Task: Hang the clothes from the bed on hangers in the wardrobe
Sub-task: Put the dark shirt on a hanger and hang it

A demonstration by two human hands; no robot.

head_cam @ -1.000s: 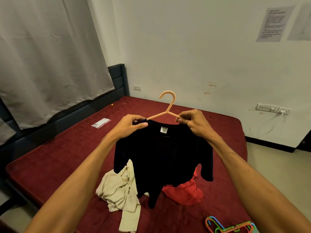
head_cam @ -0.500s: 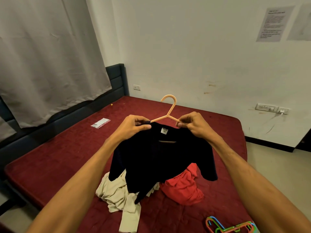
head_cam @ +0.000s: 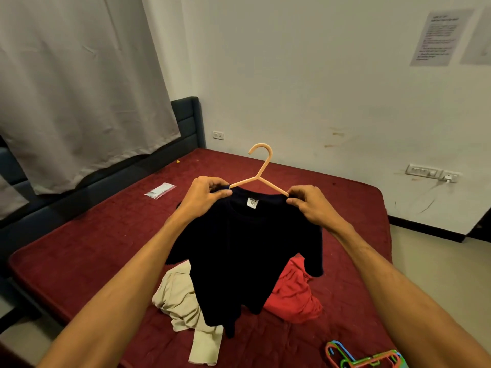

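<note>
A person at the near side of a dark red bed (head_cam: pixel 93 235) held a black T-shirt (head_cam: pixel 244 256) up over it on a peach hanger (head_cam: pixel 261 166). The left hand (head_cam: pixel 206 193), at eleven o'clock of the shirt, had its grip pinched on the left shoulder by the collar, where the hanger arm went in. The right hand (head_cam: pixel 308 205), at one o'clock, had its grip pinched on the right shoulder at the other arm's tip. The hook stood free at twelve o'clock. The neckline looked only loosely seated, so releasing one side could let that shoulder slide off and drop the shirt onto the beige garment (head_cam: pixel 180 296) at seven o'clock or the red garment (head_cam: pixel 292 296) at five o'clock. The low hem might also snag those pieces when carried off. For room, a curtain (head_cam: pixel 79 88) and headboard (head_cam: pixel 186 115) closed the far left at ten o'clock, a plain wall ran across twelve o'clock, and bare floor (head_cam: pixel 430 261) opened at three o'clock past the bed's right edge. Coloured hangers (head_cam: pixel 358 359) lay by the near edge at five o'clock. The wardrobe was out of view.
</note>
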